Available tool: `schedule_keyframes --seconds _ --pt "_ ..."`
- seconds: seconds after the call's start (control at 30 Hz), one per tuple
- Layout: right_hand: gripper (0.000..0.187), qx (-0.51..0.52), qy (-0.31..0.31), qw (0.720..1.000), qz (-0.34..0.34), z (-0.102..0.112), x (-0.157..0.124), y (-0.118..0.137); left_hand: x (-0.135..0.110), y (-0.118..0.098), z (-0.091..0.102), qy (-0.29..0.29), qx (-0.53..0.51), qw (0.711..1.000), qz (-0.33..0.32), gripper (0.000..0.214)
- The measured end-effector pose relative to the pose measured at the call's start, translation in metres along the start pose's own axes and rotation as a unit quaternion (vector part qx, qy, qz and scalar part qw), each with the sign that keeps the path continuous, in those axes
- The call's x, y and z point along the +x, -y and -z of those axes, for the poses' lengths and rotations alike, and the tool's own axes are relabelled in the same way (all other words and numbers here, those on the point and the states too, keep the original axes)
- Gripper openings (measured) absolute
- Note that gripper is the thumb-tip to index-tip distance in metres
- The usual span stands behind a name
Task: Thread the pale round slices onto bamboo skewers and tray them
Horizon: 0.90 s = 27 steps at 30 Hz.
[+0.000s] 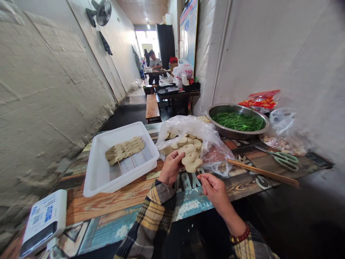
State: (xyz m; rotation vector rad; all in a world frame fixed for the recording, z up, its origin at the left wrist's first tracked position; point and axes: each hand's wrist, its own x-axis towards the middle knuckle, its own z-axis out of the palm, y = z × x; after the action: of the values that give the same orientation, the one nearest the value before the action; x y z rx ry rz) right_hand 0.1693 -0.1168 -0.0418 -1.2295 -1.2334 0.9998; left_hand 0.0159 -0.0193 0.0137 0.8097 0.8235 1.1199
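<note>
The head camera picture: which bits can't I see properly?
All in the head view:
Stick in the right hand: upper part hidden by the slices.
Bottom of the metal bowl: covered by green stalks.
Small print on the white box: too blurred.
What the far person is doing: too small.
Right sleeve: cut off by the bottom edge.

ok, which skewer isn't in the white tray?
The skewer held by the left hand and right hand, in front of the plastic bag. The other skewers lie together in the white tray.
</note>
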Motion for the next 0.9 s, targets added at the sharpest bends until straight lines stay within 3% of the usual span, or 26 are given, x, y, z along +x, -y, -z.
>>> schedule_keyframes --seconds 0.2,0.47,0.67,0.9 --pt "0.035 0.008 -0.01 1.0 0.0 -0.001 0.0 0.001 0.0 0.001 -0.002 0.034 -0.051 0.998 0.027 0.034" --pt "0.034 0.013 -0.009 1.0 0.005 -0.006 0.002 0.003 -0.004 0.005 -0.013 0.071 -0.098 0.993 0.013 0.04" --pt "0.033 0.004 0.007 1.0 0.028 -0.01 0.004 0.004 0.001 0.004 -0.007 0.033 -0.15 0.988 -0.004 0.035" --pt "0.033 0.008 0.041 0.999 0.022 -0.017 0.005 0.002 -0.002 -0.004 -0.002 0.031 -0.168 0.985 0.0 0.033"
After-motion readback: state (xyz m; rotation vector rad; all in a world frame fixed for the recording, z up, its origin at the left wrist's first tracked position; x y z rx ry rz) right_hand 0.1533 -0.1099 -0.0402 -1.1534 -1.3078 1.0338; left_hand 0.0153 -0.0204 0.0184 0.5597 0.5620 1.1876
